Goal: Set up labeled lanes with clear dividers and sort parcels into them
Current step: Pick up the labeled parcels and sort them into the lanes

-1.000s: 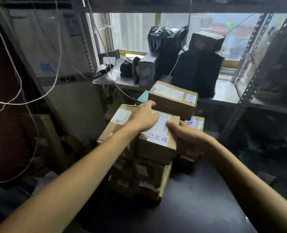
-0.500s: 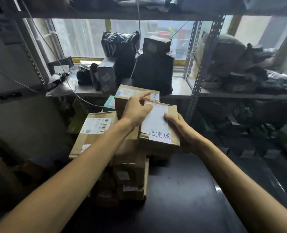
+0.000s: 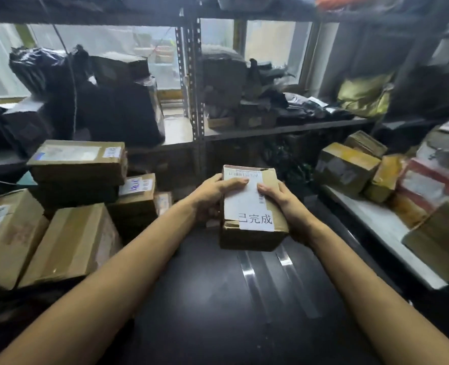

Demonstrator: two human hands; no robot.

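1. Small brown cardboard parcel (image 3: 253, 206), oblong, held above the dark desk (image 3: 218, 299) at mid-frame, tilted with its top face toward the camera.
2. Top face carries a white shipping label with a barcode; a second white sticker (image 3: 256, 219) printed with three black Chinese characters sits at the near edge. Near left corner of the parcel looks dented.
3. Left hand (image 3: 212, 192) clamped on the parcel's left side, thumb lying across the label, fingers wrapped underneath.
4. Right hand (image 3: 280, 198) clamped on the right side, thumb on top near the label's edge, fingers below. Both forearms bare and extended.
5. Two shiny strips of clear tape (image 3: 247, 272) lie on the desk just beneath and in front of the parcel, running roughly parallel away from the camera.
6. Left of the hands: stack of brown cardboard boxes (image 3: 78, 167) with white labels, piled several high; the largest (image 3: 70, 241) nearest the camera.
7. Right: a pale grey ledge (image 3: 381, 233) bearing more brown, yellowish and red-and-white cartons (image 3: 347, 167), blurred.
8. Behind: grey perforated-steel shelving upright (image 3: 195, 83); black plastic-wrapped packages (image 3: 123, 109) on the left shelf, dark bags and a yellow-green bag (image 3: 363, 93) on the right shelf. Window behind, daylight.
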